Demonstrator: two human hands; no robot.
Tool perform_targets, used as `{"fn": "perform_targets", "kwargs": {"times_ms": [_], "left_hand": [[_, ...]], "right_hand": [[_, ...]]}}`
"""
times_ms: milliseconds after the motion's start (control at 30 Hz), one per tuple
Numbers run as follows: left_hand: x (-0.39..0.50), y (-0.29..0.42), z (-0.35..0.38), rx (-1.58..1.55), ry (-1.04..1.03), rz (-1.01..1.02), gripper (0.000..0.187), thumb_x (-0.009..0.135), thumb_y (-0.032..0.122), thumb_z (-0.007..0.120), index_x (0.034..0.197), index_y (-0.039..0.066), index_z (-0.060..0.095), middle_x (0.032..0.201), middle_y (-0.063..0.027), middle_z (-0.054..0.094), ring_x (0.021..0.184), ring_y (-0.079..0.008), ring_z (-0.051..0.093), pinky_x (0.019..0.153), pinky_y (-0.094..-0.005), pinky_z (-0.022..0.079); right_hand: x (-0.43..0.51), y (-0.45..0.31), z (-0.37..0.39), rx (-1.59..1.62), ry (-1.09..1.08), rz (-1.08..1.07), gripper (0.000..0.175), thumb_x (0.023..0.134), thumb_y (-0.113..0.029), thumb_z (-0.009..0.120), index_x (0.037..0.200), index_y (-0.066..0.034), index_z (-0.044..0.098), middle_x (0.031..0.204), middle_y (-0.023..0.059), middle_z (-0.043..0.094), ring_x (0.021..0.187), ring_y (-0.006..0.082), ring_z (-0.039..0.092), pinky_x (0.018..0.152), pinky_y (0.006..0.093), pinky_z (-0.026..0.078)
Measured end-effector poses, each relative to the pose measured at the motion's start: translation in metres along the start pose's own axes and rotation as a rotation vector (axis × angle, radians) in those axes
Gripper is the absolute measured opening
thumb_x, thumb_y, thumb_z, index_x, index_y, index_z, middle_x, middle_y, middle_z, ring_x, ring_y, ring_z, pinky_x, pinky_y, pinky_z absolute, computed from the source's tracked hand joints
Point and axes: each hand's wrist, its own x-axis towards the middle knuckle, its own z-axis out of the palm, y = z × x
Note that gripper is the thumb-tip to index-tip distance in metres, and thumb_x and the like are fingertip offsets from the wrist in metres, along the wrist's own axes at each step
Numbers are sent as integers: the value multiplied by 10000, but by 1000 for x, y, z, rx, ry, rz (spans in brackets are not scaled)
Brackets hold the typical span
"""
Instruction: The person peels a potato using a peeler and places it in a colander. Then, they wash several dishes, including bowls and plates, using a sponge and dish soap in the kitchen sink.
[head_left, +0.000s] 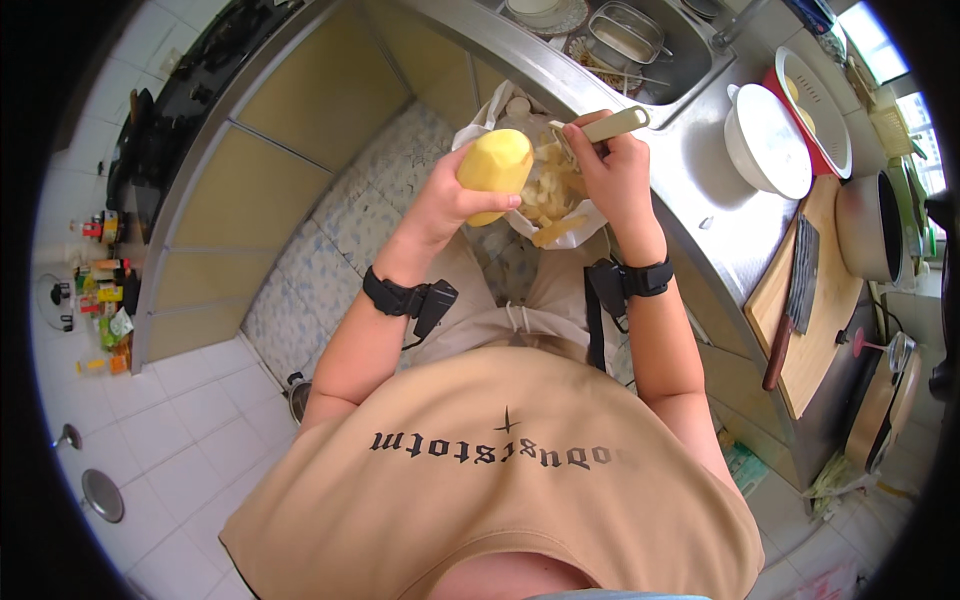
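My left hand (450, 191) grips a large, mostly peeled potato (499, 166), its yellow flesh cut into long flat facets. A small strip of brownish skin shows along its right edge. In my right hand (616, 169) is a peeler with a pale handle (616, 124); its head points left toward the potato, with a gap between them. Below both hands a bin lined with a white bag (577, 238) holds many potato peelings (551, 199). A clear plastic bottle (519, 112) lies at its far side.
To the right, a cleaver (804, 274) rests on a wooden cutting board (832, 300). Beyond are a white bowl (769, 142), a red-and-white colander (829, 112) with potatoes inside, and a pot (862, 225). The sink (686, 71) holds a metal container (626, 34). A stove (202, 67) stands left.
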Motion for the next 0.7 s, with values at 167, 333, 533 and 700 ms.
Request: {"fn": "perform_targets", "kwargs": {"times_ms": [167,333,533,700], "left_hand": [[8,-9,6,17,39,86,661,814,98,955,1382,0,633,1249,-91,745,1085,-171,744,972,-332,599],[14,-18,9,28,23,22,682,821,112,976,1384,11,604,1261,-102,746,1084,-172,755,948,-335,618],[14,-31,11,-143,23,-71,672,810,68,948,1388,50,607,1272,-60,700,1094,-158,712,943,-349,606],[14,-34,15,71,48,20,635,770,47,938,1325,48,628,1239,-41,694,1096,-154,695,979,-345,585]], "right_hand": [[-7,-11,-5,93,51,-26,86,1046,-82,771,1045,-1,741,746,9,655,670,72,533,623,268,453],[-10,-21,-2,216,64,-53,81,1054,-73,761,1063,4,739,785,28,696,678,89,581,624,273,478],[-9,-34,-5,81,28,-93,79,1040,-65,774,1048,5,738,794,32,701,668,84,581,616,264,483],[-13,-41,-2,157,-36,-154,84,1014,-70,802,1027,-9,747,765,38,691,624,78,555,578,273,454]]}}
